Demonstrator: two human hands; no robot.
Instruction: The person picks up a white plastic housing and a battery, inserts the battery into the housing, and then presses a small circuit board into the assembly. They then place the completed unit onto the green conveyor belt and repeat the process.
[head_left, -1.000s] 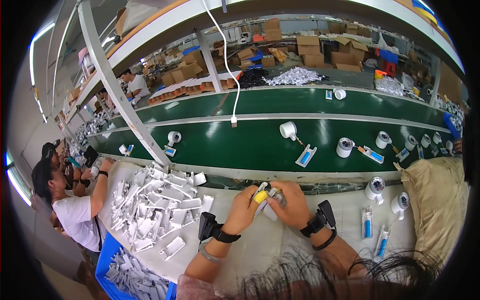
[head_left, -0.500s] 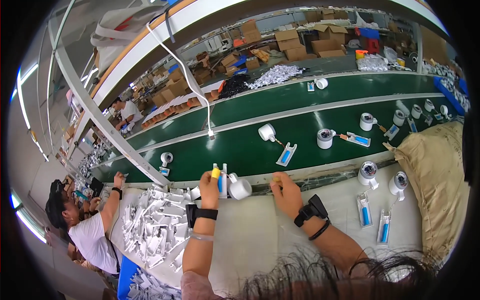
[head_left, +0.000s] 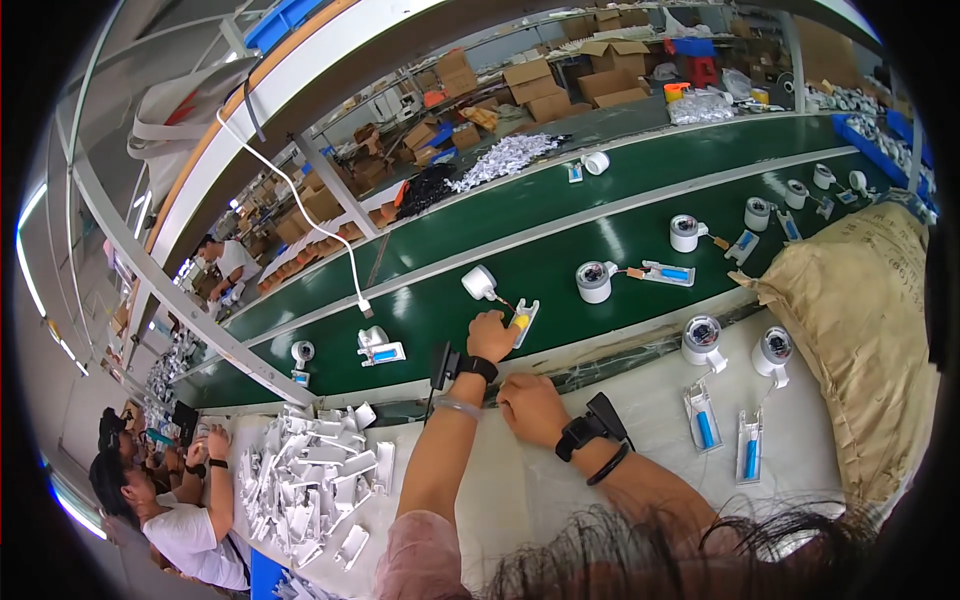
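Note:
My left hand [head_left: 491, 337] reaches over the green conveyor belt. Its yellow-covered fingertip lies on a white battery holder [head_left: 531, 312], with the fingers closed on it. A thin wire joins the holder to a round white lamp head [head_left: 478, 282] on the belt. Lower down, my right hand [head_left: 533, 409] rests curled at the table's belt-side edge, the inside of its grip hidden. Left of my left hand, another white unit with a blue battery [head_left: 383, 354] lies on the belt. Two wired units [head_left: 703, 341] [head_left: 773, 354] with blue batteries lie on the table to the right.
Loose white plastic parts [head_left: 320, 475] are heaped on the table to my left. A brown paper sack [head_left: 850, 300] stands at the right. More wired units [head_left: 594, 282] line the belt. A white cable [head_left: 290, 185] hangs above it. At the far left, a person [head_left: 185, 520] works.
My left hand has let go of the unit it held, which now lies on the belt, and has moved right to another holder. My right hand has drawn slightly left and down.

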